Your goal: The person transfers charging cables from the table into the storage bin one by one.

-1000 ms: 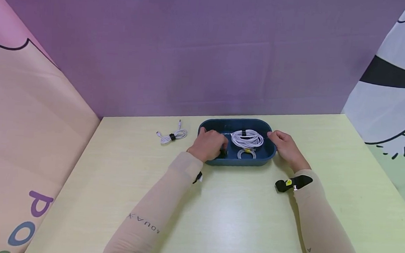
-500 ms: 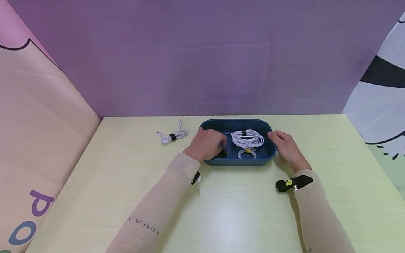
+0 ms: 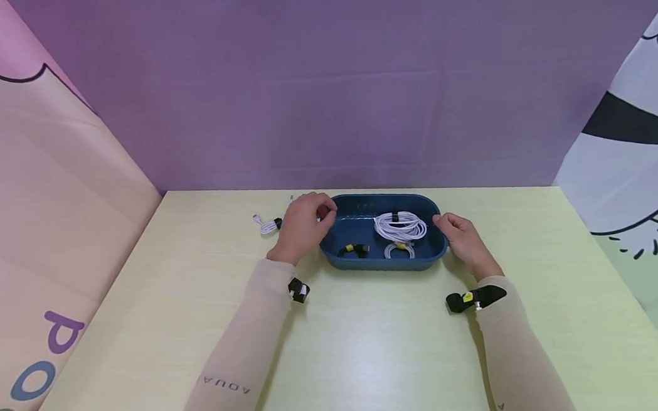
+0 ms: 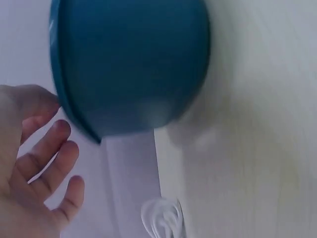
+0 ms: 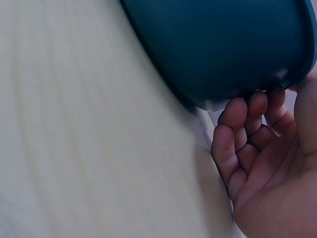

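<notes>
We now have the black cable [image 3: 356,248] released in the blue tray [image 3: 384,266]. Left hand [image 3: 304,225] is out at one end, half-curled, grip unclear; right hand [image 3: 466,240] pinches the other.

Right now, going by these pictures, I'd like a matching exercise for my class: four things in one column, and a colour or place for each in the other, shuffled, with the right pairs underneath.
Things
1. Tray
2. Black cable
3. Right hand
4. Large coil

Colours and places
A. White
B. Holding the tray's right end
C. Dark blue
D. In the tray's near left part, as the head view shows it

Right pairs
1 - C
2 - D
3 - B
4 - A
</notes>
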Demonstrator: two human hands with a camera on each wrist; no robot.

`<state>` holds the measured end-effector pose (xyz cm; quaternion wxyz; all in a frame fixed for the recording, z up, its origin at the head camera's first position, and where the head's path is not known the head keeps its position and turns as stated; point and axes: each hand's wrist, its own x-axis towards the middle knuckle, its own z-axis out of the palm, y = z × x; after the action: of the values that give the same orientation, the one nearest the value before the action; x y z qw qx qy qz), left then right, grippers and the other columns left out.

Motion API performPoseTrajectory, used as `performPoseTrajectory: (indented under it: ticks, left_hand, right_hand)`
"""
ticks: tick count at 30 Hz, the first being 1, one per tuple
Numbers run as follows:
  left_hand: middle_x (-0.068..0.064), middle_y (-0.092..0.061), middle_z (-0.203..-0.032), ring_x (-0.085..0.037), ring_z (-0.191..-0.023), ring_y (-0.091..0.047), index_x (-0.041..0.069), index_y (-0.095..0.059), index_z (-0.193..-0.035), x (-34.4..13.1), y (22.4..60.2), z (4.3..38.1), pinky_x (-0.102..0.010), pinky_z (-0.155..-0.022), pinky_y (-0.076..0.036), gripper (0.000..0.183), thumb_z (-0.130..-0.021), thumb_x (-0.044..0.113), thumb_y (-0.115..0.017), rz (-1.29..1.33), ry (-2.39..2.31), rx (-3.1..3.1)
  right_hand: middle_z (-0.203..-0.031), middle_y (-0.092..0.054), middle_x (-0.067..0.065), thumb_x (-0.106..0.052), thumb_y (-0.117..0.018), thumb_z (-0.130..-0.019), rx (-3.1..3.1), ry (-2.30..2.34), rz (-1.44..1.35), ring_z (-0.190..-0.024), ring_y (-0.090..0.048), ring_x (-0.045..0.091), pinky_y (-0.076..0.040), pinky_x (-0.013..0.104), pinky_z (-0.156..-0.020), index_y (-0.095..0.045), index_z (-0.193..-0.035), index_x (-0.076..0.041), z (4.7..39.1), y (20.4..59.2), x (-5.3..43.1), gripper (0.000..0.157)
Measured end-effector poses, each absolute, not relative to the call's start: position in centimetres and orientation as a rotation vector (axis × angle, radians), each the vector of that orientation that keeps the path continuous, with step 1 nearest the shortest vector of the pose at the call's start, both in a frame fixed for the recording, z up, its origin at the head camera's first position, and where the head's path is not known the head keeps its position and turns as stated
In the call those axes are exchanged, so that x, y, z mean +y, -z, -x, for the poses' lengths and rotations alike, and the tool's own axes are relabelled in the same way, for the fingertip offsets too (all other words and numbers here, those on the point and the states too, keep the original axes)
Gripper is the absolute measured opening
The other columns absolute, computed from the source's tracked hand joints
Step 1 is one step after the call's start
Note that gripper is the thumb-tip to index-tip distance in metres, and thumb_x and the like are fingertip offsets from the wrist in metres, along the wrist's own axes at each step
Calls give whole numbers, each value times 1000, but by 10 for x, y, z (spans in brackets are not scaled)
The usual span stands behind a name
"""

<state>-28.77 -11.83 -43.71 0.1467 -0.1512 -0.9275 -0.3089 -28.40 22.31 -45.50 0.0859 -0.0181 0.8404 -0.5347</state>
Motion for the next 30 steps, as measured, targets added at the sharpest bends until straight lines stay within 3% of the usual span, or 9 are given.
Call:
performPoseTrajectory:
  ticks: [7,11,18,21,30]
  left_hand:
    - [-11,-68,-89,-29,-83,-61,9,-73,-100,-150,445,291,-41,-75,-45,11,-94,14,-66,22,1001,-2602]
    - [-15,-68,-97,-34,-92,-62,8,-73,-104,-164,449,290,-47,-80,-46,15,-92,13,-65,-104,974,-2649]
    - [-20,-65,-123,-43,-117,-55,8,-67,-128,-177,457,288,-59,-96,-44,37,-94,20,-68,-177,887,-2791]
    - [-22,-63,-132,-46,-122,-53,7,-65,-132,-180,461,288,-61,-98,-43,41,-94,21,-67,-177,837,-2861]
    - [-17,-71,-124,-45,-118,-56,7,-71,-126,-184,469,288,-62,-96,-42,34,-93,16,-66,-175,788,-2896]
  right_hand:
    - [-79,-38,-4,-50,-47,-106,2535,1603,48,-84,-42,18,-31,32,-74,-48,-91,-4,294,476,233,48]
    - [-79,-39,-3,-54,-47,-105,2545,1609,53,-85,-42,20,-31,32,-75,-48,-88,-8,293,477,234,49]
    - [-78,-39,-4,-56,-48,-104,2539,1611,39,-84,-42,20,-31,32,-75,-49,-88,-9,293,477,234,49]
    - [-79,-39,-3,-55,-48,-104,2532,1613,36,-84,-42,20,-31,32,-75,-50,-89,-8,293,478,234,49]
    - [-78,-41,-4,-53,-48,-105,2530,1623,45,-86,-43,19,-31,33,-76,-51,-91,-6,293,477,234,49]
